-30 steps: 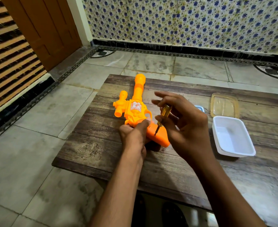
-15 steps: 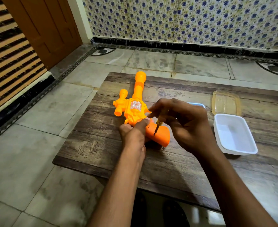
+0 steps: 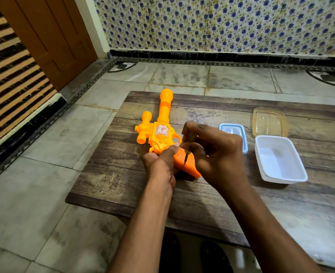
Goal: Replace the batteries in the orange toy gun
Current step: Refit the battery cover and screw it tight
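Where right hand [image 3: 218, 152] curls, screwdriver [image 3: 186, 156] handle hides.

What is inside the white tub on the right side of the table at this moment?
The white tub shows only its bare white bottom and walls; nothing lies in it. Its near inner wall is hidden behind the rim. A clear lid lies behind it, apart.

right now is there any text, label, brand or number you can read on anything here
Sticker on the side of the orange plastic toy gun: a red and white design, too blurred to read.
White rectangular plastic tub, clear amber lid, pale blue lid, dark wooden table: no text visible.
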A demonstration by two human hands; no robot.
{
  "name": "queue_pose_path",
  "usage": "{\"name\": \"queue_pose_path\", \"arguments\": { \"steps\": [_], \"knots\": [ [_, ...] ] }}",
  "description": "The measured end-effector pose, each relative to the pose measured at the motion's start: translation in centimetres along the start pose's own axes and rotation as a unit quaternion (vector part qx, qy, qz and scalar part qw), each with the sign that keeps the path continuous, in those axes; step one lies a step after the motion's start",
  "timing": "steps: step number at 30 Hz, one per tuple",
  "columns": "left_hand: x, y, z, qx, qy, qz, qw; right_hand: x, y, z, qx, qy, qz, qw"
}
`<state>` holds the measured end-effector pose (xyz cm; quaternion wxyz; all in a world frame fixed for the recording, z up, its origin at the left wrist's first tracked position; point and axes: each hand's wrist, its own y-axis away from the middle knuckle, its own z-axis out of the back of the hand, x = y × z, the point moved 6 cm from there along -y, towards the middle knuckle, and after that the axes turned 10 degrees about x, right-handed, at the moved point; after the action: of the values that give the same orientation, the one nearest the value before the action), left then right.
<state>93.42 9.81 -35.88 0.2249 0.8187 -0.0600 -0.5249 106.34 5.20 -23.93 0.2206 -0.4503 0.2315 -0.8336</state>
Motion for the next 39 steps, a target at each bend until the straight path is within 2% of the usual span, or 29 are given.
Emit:
{"name": "queue_pose_path", "arguments": {
  "steps": [8,15,19,23,25,27,29,31,34,39],
  "knots": [
    [0.3,-0.5,0.5,-0.017,-0.033,0.006,0.999,0.8,1.2,-0.4,-0.079,0.057,-0.027,0.995],
    [0.1,-0.2,0.2,0.0,-0.019,0.011,1.0,1.5,1.3,-0.8,-0.089,0.097,-0.041,0.99],
    [-0.1,-0.2,0.5,-0.004,-0.013,0.012,1.0,1.4,1.2,-0.7,-0.09,0.071,-0.035,0.993],
    [-0.8,-0.1,0.2,0.028,0.025,-0.007,0.999,0.0,1.7,0.4,-0.123,-0.042,-0.075,0.989],
    [-1.1,-0.1,0.1,0.031,0.026,-0.008,0.999,-0.4,1.9,1.1,-0.153,-0.062,-0.086,0.983],
    [-1.1,-0.1,0.2,0.033,0.015,-0.009,0.999,-0.5,2.0,1.8,-0.182,-0.031,-0.076,0.98],
    [-1.1,-0.2,0.5,0.033,0.006,-0.015,0.999,-0.4,1.6,2.1,-0.195,0.058,-0.045,0.978],
    [-1.1,-0.3,0.7,0.027,-0.007,-0.018,0.999,-0.7,1.2,1.5,-0.172,0.128,0.002,0.977],
    [-1.1,-0.2,1.0,0.016,-0.022,-0.021,0.999,-2.2,0.6,-0.3,-0.092,0.152,0.06,0.982],
    [-1.3,-0.2,2.5,-0.008,-0.073,-0.031,0.997,-6.5,0.2,-3.2,0.003,0.201,0.054,0.978]
  ]
}}
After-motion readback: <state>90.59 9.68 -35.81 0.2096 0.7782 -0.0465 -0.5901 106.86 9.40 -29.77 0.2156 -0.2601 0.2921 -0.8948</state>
